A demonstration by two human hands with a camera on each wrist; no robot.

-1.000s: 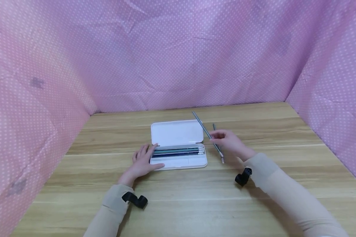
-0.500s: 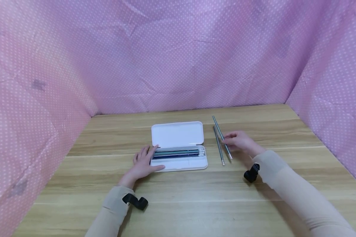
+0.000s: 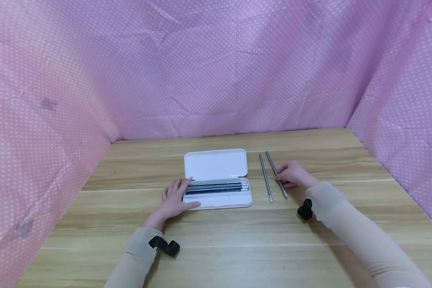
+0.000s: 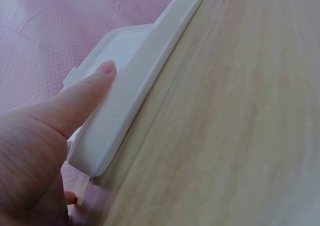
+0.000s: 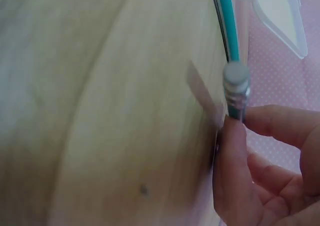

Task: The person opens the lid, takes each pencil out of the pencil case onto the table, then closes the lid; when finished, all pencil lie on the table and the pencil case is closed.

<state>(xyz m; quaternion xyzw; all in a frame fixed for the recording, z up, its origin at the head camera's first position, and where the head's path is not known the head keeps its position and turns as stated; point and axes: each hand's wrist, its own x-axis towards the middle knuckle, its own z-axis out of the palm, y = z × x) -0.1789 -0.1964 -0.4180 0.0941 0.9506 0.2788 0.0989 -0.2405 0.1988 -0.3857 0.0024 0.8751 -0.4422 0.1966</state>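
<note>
In the head view a white pencil case (image 3: 216,202) lies with its lid (image 3: 216,164) raised back and several dark and green pencils (image 3: 216,187) in its tray. My left hand (image 3: 173,200) rests against the case's left end, fingers spread; its thumb (image 4: 95,86) lies straight over the front wall. To the right of the case, my right hand (image 3: 293,175) pinches a pencil (image 3: 271,161) between thumb and fingertips, low at the tabletop. That pencil's eraser end (image 5: 236,78) points toward the right wrist camera. A second pencil (image 3: 265,176) lies between it and the case.
The wooden table (image 3: 216,248) extends around the case. Pink dotted cloth (image 3: 216,68) hangs behind the table and along both sides. Black wrist cameras (image 3: 165,245) sit on both sleeves.
My right hand has moved right and lowered its pencil from above the other one to beside it at the tabletop. My left hand has stayed at the case.
</note>
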